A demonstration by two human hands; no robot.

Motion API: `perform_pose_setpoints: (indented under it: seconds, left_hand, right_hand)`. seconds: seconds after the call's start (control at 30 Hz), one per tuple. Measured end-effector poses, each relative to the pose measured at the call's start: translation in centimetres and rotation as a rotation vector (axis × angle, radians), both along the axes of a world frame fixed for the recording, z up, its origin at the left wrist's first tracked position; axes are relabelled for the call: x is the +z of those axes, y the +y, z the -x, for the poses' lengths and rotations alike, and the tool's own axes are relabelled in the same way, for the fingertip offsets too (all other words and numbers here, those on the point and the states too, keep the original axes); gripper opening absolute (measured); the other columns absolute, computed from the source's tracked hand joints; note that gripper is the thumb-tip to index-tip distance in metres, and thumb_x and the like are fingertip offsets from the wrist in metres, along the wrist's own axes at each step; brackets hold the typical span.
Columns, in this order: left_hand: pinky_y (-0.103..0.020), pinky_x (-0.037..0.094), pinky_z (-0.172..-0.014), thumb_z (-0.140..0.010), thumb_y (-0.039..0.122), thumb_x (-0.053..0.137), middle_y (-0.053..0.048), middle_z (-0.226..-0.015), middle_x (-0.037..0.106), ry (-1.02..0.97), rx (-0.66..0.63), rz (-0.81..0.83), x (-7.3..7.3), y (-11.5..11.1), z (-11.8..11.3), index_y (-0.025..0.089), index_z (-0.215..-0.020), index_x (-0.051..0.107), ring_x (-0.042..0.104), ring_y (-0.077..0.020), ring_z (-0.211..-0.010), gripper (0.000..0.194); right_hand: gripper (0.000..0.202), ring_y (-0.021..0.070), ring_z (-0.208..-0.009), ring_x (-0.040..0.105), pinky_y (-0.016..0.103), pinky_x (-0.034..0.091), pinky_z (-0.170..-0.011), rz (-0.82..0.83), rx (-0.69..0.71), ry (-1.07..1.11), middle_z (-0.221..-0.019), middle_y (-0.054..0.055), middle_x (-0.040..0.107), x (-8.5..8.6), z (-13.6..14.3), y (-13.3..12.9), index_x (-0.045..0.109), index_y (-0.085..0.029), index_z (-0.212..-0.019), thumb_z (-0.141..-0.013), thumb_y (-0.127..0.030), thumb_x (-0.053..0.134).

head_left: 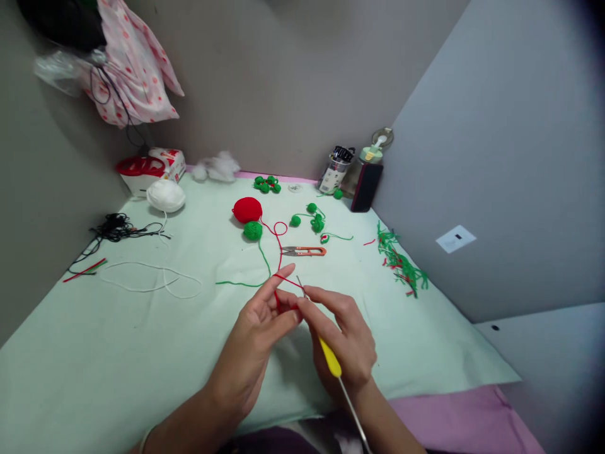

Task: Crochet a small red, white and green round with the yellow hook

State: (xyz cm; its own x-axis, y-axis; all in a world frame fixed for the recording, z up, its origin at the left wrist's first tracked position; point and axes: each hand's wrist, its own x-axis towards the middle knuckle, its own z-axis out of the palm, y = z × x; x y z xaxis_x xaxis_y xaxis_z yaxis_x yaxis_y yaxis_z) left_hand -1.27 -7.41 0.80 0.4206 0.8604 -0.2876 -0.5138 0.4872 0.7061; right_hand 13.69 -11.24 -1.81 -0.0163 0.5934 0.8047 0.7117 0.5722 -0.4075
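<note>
My left hand (259, 328) holds red yarn (289, 280), which runs over its raised index finger; its thumb and middle finger pinch the yarn near my right hand. My right hand (343, 331) grips a crochet hook with a yellow handle (329, 358), and the thin metal tip points up beside the left fingertips. The yarn leads back to a red ball (247, 210). A small green ball (253, 231) sits against it, with a green strand trailing toward the left hand. Orange-handled thread snips (305, 251) lie just beyond my hands.
Small green crocheted pieces (317, 222) lie past the snips. Green and red yarn scraps (401, 265) are at right, near a leaning phone (367, 187) and a pen cup (334, 173). White yarn (166, 195) and black cords (116, 227) lie at left.
</note>
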Motion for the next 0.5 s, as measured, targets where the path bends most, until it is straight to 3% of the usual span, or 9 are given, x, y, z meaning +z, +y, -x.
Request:
perform_pose_setpoints:
  seconds: [0.13,0.23,0.3,0.4,0.5]
  left_hand:
    - [-0.026,0.046,-0.083,-0.081,0.022,0.088,0.000,-0.092,0.068,-0.079,-0.066,0.088,0.0,0.2,0.0,0.022,-0.132,0.075,0.054,-0.0118,-0.077,0.053]
    - [-0.022,0.040,-0.066,-0.081,0.022,0.089,0.002,-0.086,0.064,-0.076,-0.077,0.072,0.2,0.4,0.3,0.023,-0.132,0.076,0.043,-0.0075,-0.065,0.053]
    - [-0.021,0.038,-0.063,-0.081,0.022,0.088,0.002,-0.085,0.062,-0.057,-0.078,0.052,0.4,0.5,0.5,0.023,-0.130,0.077,0.041,-0.0065,-0.063,0.050]
    - [-0.021,0.038,-0.062,-0.082,0.022,0.087,0.003,-0.082,0.060,-0.016,-0.066,0.017,0.5,0.5,0.7,0.025,-0.128,0.079,0.041,-0.0063,-0.062,0.047]
    - [-0.021,0.038,-0.062,-0.082,0.022,0.088,0.004,-0.078,0.059,0.034,-0.002,-0.035,0.4,0.2,0.5,0.026,-0.131,0.077,0.043,-0.0072,-0.063,0.050]
  right_hand:
    - [0.033,0.0213,-0.101,0.076,0.035,0.064,-0.080,0.187,0.175,0.434,-0.112,0.007,0.081,0.5,0.0,0.3,0.080,-0.031,-0.118,-0.100,-0.009,0.062]
    - [0.017,0.0169,-0.082,0.076,0.030,0.063,-0.073,0.346,0.327,0.738,-0.100,0.004,0.083,1.0,-0.3,0.8,0.080,-0.028,-0.104,-0.103,-0.021,0.065]
    - [0.015,0.0155,-0.074,0.074,0.029,0.063,-0.070,0.406,0.365,0.829,-0.095,0.005,0.083,1.2,-0.6,0.9,0.078,-0.025,-0.102,-0.104,-0.027,0.063]
    - [0.019,0.0162,-0.074,0.075,0.030,0.064,-0.070,0.406,0.300,0.731,-0.093,0.006,0.082,1.5,-0.8,0.5,0.075,-0.022,-0.103,-0.108,-0.025,0.056]
    - [0.025,0.0183,-0.083,0.076,0.033,0.065,-0.075,0.265,0.216,0.361,-0.100,0.006,0.081,1.6,-0.7,-0.2,0.073,-0.025,-0.117,-0.106,-0.014,0.053]
